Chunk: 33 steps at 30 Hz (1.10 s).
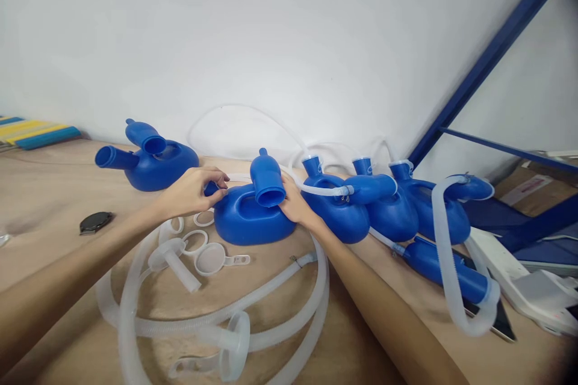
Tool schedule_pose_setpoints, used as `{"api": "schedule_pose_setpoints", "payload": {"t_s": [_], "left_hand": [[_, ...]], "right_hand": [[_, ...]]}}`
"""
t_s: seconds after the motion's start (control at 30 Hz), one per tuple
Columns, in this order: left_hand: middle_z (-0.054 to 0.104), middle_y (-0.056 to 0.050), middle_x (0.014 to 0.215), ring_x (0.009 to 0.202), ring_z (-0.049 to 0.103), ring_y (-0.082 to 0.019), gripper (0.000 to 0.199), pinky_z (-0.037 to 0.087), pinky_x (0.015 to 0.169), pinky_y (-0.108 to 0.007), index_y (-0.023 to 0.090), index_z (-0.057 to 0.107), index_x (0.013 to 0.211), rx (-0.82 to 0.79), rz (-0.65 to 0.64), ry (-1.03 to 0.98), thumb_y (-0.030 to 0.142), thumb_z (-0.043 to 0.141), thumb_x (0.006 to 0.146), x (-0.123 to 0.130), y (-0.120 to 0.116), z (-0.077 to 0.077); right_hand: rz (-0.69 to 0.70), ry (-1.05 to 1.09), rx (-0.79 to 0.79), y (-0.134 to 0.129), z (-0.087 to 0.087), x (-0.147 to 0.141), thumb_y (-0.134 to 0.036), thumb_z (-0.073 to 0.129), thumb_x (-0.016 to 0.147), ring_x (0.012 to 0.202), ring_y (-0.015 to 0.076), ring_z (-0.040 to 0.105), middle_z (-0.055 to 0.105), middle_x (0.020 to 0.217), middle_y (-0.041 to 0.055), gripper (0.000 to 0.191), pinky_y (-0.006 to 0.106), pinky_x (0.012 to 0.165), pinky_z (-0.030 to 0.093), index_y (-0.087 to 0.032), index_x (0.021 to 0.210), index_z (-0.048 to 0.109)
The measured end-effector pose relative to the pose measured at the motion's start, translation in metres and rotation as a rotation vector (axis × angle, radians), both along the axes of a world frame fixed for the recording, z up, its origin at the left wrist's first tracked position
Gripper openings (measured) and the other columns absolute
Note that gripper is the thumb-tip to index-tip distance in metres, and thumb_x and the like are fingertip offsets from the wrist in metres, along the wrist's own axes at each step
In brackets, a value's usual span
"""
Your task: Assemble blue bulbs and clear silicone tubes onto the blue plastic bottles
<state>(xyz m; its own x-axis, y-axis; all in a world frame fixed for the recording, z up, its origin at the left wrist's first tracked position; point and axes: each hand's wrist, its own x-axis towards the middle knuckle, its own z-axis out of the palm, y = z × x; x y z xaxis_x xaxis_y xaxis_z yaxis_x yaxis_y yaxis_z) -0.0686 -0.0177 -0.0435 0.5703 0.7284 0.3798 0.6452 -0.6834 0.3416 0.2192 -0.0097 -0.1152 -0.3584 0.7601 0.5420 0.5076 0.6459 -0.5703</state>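
Observation:
A blue plastic urinal bottle (255, 228) lies in front of me on the table, its handle opening facing up. My left hand (198, 191) is closed around the bottle's neck at the left end, fingers curled over it. A blue funnel-shaped cup (266, 177) is over the bottle's handle, its wide mouth facing me and its narrow spout up. My right hand (295, 200) grips the cup's right side, fingers partly hidden behind it. White lid rings (211, 258) with a strap and a clear flanged fitting (174, 258) lie in front of the bottle.
Clear corrugated hoses (203, 322) coil across the near table around another flanged fitting (235, 346). At left are another blue bottle (158, 168) with a cup and a black watch (96, 222). Several assembled bottles (343, 216) with hoses stand right, near a blue metal frame (487, 66).

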Motion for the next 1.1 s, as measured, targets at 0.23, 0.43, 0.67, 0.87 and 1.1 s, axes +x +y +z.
{"api": "schedule_pose_setpoints", "payload": {"t_s": [0.23, 0.43, 0.67, 0.87, 1.1], "left_hand": [[0.075, -0.008, 0.113, 0.103, 0.068, -0.028, 0.043, 0.053, 0.081, -0.033, 0.019, 0.073, 0.105, -0.178, 0.037, -0.106, 0.057, 0.057, 0.091, -0.004, -0.002, 0.002], [0.067, -0.009, 0.137, 0.128, 0.060, -0.032, 0.066, 0.051, 0.108, -0.042, 0.024, 0.063, 0.137, -0.394, 0.154, -0.371, 0.072, 0.046, 0.095, -0.032, 0.003, -0.007], [0.063, -0.015, 0.140, 0.127, 0.061, -0.036, 0.085, 0.054, 0.105, -0.044, 0.017, 0.063, 0.138, -0.464, 0.249, -0.058, 0.081, 0.054, 0.082, -0.064, 0.016, -0.046], [0.062, -0.017, 0.138, 0.128, 0.059, -0.034, 0.066, 0.046, 0.112, -0.041, 0.016, 0.064, 0.138, -0.379, 0.023, 0.493, 0.056, 0.057, 0.085, -0.039, 0.025, -0.062], [0.069, -0.015, 0.123, 0.114, 0.065, -0.035, 0.072, 0.049, 0.103, -0.041, 0.019, 0.062, 0.142, -0.351, 0.111, 0.508, 0.060, 0.051, 0.085, -0.047, 0.058, -0.022]], "right_hand": [[-0.030, 0.006, 0.015, 0.001, 0.000, -0.003, -0.040, 0.054, 0.095, 0.123, 0.0326, 0.055, 0.065, 0.105, 0.0113, 0.026, 0.049, 0.112, 0.041, -0.021, 0.092, 0.070], [-0.083, 0.055, -0.034, 0.002, -0.001, -0.003, -0.036, 0.059, 0.091, 0.111, 0.0288, 0.057, 0.064, 0.104, 0.0094, 0.019, 0.046, 0.105, 0.044, -0.019, 0.086, 0.067], [-0.215, 0.376, -0.175, 0.008, 0.006, 0.009, -0.028, 0.059, 0.078, 0.098, 0.0265, 0.061, 0.068, 0.095, 0.0053, 0.010, 0.039, 0.094, 0.047, -0.021, 0.072, 0.061], [-0.304, 0.376, -0.228, 0.013, 0.023, 0.017, -0.032, 0.060, 0.075, 0.102, 0.0282, 0.060, 0.069, 0.099, 0.0080, 0.015, 0.042, 0.098, 0.044, -0.019, 0.077, 0.068], [-0.202, 0.263, -0.233, 0.007, 0.022, 0.008, -0.019, 0.067, 0.067, 0.100, 0.0252, 0.061, 0.068, 0.092, 0.0050, 0.003, 0.038, 0.097, 0.045, -0.019, 0.066, 0.065]]}}
